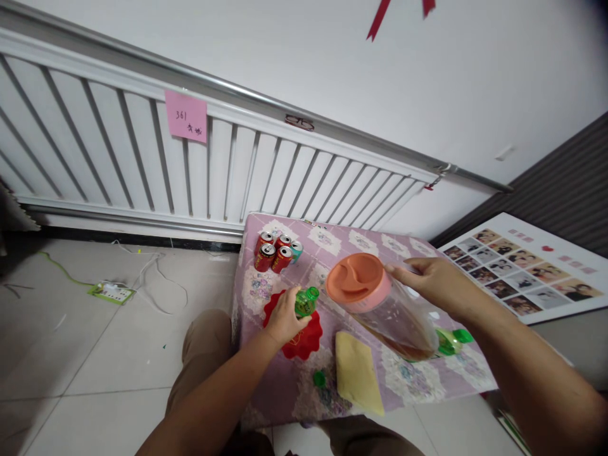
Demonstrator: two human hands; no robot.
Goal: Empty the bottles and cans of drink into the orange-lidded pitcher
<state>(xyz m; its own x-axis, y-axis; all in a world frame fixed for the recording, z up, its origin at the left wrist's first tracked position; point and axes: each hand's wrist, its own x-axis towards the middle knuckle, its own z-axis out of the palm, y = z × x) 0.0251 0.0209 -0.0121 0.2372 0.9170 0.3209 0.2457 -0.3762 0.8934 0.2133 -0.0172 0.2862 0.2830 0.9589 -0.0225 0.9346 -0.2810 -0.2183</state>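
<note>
My left hand (282, 320) is wrapped round a small open green bottle (306, 302), its capless mouth showing, above a red scalloped mat (304, 345). My right hand (430, 282) is closed at the handle side of a clear plastic pitcher (396, 320) with an orange lid (355, 278). The pitcher leans toward the bottle, with brownish liquid at its bottom end. A gap separates the pitcher lid from the bottle mouth. A loose green cap (319, 379) lies on the patterned tablecloth (275, 399), beside a folded yellow cloth (357, 373).
Several red cans (264, 258) and a teal can (297, 251) stand at the table's far left. Another green-capped bottle (449, 341) is behind the pitcher at right. A white radiator (266, 171) runs behind the table. A photo board (517, 269) leans at right; a power strip (111, 291) lies on the floor.
</note>
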